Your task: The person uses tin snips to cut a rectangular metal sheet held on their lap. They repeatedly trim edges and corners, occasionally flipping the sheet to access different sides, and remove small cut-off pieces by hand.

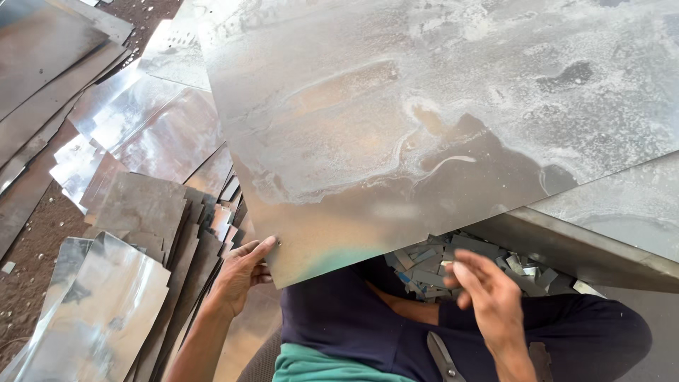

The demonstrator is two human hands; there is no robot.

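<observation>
Large metal sheet (pixel 424 120) spread above the lap, near corner pinched by left hand (pixel 244 272); right hand (pixel 488 293) loosely open just under its near edge, over metal offcuts (pixel 460 262).

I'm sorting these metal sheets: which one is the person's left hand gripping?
The large stained grey metal sheet filling the view's centre; the left hand pinches its near-left corner. The stacked smaller sheets lie untouched on the ground.

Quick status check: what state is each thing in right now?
Large metal sheet: raised, tilted, stained.
Left hand: gripping the sheet's lower corner.
Right hand: open, holding nothing, over the scrap pile.
Metal offcuts: heaped loosely.
Cut sheets: stacked, overlapping on the ground.
</observation>
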